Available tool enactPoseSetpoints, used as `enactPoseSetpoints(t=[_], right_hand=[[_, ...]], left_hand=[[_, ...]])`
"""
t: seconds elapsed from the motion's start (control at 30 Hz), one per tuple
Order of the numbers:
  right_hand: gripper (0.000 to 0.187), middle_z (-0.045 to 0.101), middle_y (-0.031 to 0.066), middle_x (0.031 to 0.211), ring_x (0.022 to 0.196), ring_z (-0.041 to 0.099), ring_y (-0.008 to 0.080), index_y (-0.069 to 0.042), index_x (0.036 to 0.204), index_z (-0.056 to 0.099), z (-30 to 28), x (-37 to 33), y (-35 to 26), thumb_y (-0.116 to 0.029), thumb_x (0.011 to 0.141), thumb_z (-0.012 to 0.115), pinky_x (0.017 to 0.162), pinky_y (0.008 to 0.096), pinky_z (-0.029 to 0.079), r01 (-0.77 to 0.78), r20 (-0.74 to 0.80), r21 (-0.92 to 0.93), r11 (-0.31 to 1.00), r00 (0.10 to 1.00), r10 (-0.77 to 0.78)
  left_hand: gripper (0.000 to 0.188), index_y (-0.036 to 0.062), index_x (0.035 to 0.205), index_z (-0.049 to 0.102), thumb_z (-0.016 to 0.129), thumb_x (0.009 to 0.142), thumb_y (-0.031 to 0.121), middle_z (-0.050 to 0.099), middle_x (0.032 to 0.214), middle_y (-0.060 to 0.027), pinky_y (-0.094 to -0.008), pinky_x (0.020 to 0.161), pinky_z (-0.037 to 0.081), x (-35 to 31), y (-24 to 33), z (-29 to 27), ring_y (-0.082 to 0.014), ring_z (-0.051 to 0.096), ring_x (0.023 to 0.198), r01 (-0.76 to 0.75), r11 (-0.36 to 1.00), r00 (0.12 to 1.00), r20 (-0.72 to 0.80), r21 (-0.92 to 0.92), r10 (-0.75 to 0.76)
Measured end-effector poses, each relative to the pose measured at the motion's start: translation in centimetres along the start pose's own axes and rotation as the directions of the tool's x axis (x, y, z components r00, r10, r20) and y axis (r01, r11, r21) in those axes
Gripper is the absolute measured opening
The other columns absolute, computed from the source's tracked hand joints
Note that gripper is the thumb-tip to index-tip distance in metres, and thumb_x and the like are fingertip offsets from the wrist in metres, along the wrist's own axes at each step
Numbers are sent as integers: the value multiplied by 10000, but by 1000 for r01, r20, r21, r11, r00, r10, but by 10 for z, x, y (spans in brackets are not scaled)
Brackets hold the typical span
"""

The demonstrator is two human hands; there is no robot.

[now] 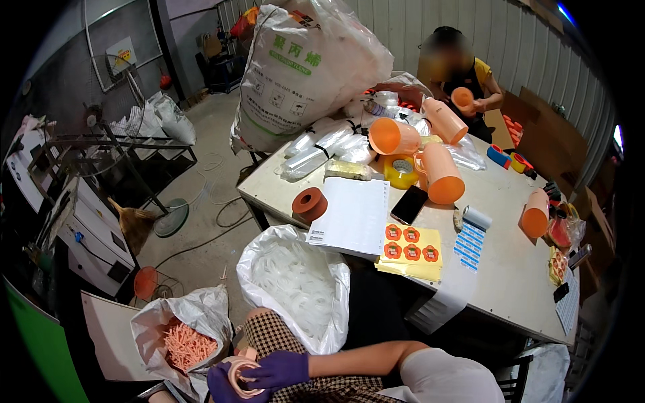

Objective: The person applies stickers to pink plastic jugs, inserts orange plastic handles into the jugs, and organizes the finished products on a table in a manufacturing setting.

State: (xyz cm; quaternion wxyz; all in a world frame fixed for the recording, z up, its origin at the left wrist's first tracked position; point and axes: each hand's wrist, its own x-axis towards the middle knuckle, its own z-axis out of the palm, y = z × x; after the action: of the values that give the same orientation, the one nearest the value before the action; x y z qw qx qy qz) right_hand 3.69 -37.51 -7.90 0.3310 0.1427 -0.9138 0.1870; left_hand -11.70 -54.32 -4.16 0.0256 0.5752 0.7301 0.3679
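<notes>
Both my hands wear purple gloves and are low in the head view, over my checked clothing. My left hand grips a peach ring-shaped plastic part from its left side. From the right, my right hand reaches over the same part, its fingers bent at the ring's opening. Some fingertips are hidden. Close by on the left, a white sack holds many small peach plastic pieces. Just beyond my hands, another white sack is filled with clear plastic rings.
On the table are peach jugs, tape rolls, a phone, paper sheets and sticker sheets. A large white sack leans behind. Across the table, a person handles a peach jug. A fan stands left.
</notes>
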Motion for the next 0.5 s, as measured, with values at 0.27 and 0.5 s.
enactPoseSetpoints(t=[0.27, 0.5], right_hand=[[327, 709, 161, 998, 858, 699, 313, -166, 1140, 679, 36, 21, 5, -388, 1006, 481, 704, 403, 537, -688, 454, 319, 652, 715, 532], [541, 605, 149, 1338, 1102, 663, 346, -127, 1406, 491, -24, 48, -66, -168, 890, 649, 857, 389, 572, -728, 298, 448, 519, 669, 681]], left_hand=[[788, 46, 1348, 466, 872, 707, 257, 541, 1274, -165, -450, 1079, 398, -18, -37, 23, -318, 515, 1237, 258, 894, 966, 105, -365, -236], [589, 29, 1189, 624, 822, 684, 260, 655, 958, -161, -439, 781, 501, 25, 27, -8, -363, 629, 847, 176, 977, 957, -251, 117, -143]])
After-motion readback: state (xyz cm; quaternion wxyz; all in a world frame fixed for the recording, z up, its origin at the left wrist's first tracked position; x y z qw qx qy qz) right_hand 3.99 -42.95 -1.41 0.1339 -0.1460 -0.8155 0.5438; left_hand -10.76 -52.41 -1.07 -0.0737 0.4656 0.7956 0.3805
